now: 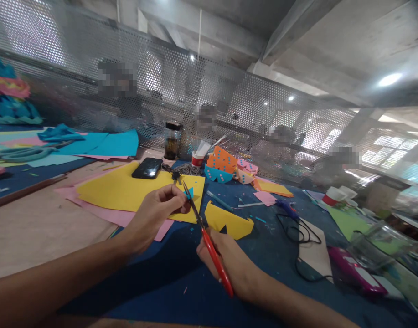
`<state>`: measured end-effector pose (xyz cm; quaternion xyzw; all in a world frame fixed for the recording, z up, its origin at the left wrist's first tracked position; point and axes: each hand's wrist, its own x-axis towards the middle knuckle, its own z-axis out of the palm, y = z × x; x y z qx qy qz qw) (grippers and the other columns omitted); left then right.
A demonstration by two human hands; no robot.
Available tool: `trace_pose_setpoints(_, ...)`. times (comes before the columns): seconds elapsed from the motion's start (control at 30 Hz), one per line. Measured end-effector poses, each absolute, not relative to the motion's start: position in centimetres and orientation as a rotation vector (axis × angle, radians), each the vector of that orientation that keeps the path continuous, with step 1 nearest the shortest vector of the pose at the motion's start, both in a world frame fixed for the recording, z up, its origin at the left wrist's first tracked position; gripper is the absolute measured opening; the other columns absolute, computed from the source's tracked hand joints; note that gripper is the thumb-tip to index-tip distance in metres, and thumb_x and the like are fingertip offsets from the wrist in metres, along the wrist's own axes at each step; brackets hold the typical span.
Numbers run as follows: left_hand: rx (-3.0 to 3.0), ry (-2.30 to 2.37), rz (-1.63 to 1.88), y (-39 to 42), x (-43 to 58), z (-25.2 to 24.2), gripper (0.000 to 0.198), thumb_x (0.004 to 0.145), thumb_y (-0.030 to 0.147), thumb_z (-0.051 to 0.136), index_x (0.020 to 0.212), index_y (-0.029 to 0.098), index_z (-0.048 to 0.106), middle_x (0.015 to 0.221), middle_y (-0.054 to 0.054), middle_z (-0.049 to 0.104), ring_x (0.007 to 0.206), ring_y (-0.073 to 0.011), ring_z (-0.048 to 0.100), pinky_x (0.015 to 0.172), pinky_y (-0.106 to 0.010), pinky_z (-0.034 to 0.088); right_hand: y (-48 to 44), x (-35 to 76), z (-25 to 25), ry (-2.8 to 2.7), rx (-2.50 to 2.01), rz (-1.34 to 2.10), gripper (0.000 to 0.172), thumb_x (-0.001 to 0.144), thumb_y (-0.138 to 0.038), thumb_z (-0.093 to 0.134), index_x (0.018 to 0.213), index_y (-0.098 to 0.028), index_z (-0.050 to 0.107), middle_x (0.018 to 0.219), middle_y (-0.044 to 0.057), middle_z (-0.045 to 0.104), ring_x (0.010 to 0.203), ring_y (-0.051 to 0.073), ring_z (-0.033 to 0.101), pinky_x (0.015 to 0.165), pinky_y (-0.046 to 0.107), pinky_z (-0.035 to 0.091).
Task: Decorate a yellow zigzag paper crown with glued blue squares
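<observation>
Between the thumb and fingers of my left hand [162, 205] is a small blue paper piece [189, 192]. My right hand [229, 259] is closed round the red handles of a pair of scissors [212, 253]. The blades point up and away, right beside the blue piece; whether they touch it I cannot tell. Just beyond my right hand a cut yellow paper shape [227, 222] with a triangular notch lies on the blue mat [154, 282]. Under and behind my left hand are large yellow sheets [109, 191] over pink ones [70, 195].
A phone [147, 168] and keys [176, 176] lie on the yellow sheets. Behind stand a dark-lidded jar [172, 141], a red-and-white cup [198, 158] and dotted orange paper crowns [222, 159]. To the right are a corded glue gun [287, 207] and a glass mug [383, 246]. People sit beyond the perforated screen [181, 86].
</observation>
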<state>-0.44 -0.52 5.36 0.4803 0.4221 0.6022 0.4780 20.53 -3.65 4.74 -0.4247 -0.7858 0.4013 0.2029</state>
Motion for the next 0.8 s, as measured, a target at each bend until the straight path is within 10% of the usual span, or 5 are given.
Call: trace_pose_setpoints(0.8,1.195,1.013,1.469,-0.56,-0.53,5.48,0.023,0.074,0.034,0.081,0.065,0.019,0.065,0.066,-0.003,0.068,0.069,-0.0179,0.063,0.068,-0.029,0.051,-4.29,19.87,5.36,-2.012,-1.178,1.323,0.037,0.088,-0.001,0.044,0.058,-0.022,0.039,0.047,-0.007,0.041,0.044,0.008,0.039,0.046,0.022,0.024)
